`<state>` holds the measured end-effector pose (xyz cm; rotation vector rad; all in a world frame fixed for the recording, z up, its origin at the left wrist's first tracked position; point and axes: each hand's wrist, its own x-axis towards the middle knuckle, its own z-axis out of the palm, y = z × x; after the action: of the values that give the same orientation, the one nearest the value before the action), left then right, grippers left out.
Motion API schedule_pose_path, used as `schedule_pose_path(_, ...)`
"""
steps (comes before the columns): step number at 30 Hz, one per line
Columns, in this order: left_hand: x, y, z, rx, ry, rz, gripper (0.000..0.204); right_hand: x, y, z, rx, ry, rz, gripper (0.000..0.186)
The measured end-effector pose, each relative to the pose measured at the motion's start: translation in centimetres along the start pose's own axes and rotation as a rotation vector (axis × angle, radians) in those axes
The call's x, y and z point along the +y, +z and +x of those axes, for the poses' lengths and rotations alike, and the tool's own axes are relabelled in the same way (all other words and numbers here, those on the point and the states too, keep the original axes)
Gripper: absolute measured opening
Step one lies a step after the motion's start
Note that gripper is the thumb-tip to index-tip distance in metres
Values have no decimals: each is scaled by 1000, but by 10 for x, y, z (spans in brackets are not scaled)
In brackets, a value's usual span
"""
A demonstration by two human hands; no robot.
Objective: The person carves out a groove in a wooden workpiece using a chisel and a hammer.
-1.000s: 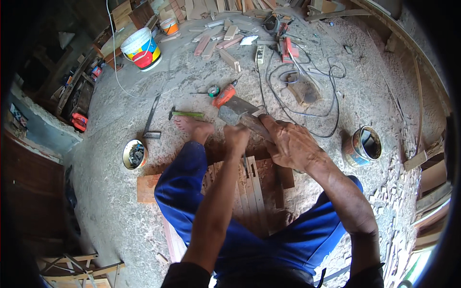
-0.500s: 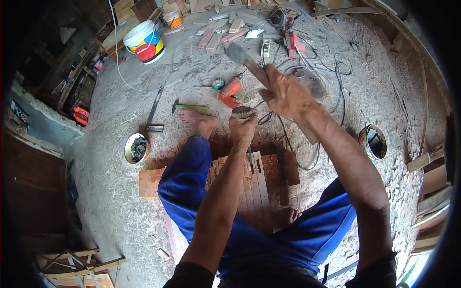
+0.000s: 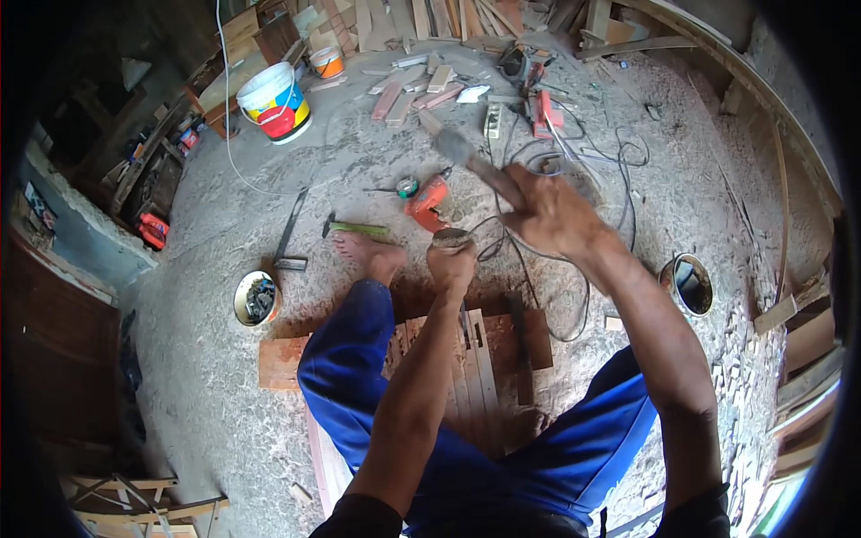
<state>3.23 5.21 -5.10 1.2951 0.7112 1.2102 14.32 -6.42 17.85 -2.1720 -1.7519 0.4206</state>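
My right hand [image 3: 547, 211] is closed round the wooden handle of a mallet-like tool [image 3: 491, 175], its grey head [image 3: 451, 146] raised ahead of my left hand. My left hand [image 3: 451, 264] grips an upright chisel by its worn handle top [image 3: 453, 237]; its narrow dark blade [image 3: 465, 327] shows below the fist over slotted wooden slats [image 3: 480, 359]. These lie on a brown board [image 3: 282, 363] between my legs, with a long dark metal tool [image 3: 523, 350] on their right. An orange drill [image 3: 429, 202] rests just beyond my left hand.
Tins [image 3: 257, 299] [image 3: 691, 289] stand either side of me. A green hammer [image 3: 359, 229], square [image 3: 289, 242], power strip [image 3: 493, 121], red power tool [image 3: 547, 117] and looping cords lie ahead. A colourful bucket [image 3: 273, 103], wood offcuts [image 3: 417, 94] and leaning boards [image 3: 803, 359] surround the area.
Over the last second the mallet rose away from my left hand, then came slightly down and back. My left hand stayed closed on the chisel, shifting only a little.
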Motion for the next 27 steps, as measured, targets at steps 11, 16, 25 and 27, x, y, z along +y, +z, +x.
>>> schedule_pose_path(11,8,1,-66,123,376,218,11,19,42,-29,-396,81,-82,49)
schedule_pose_path(16,-17,-12,9,-99,202,518,4,28,50,-55,-102,61,93,61)
schedule_pose_path(25,-34,-2,22,-5,65,145,18,0,-21,18,92,65,140,51)
schedule_pose_path(27,-31,-5,23,-97,114,242,19,24,-23,48,212,36,-6,52)
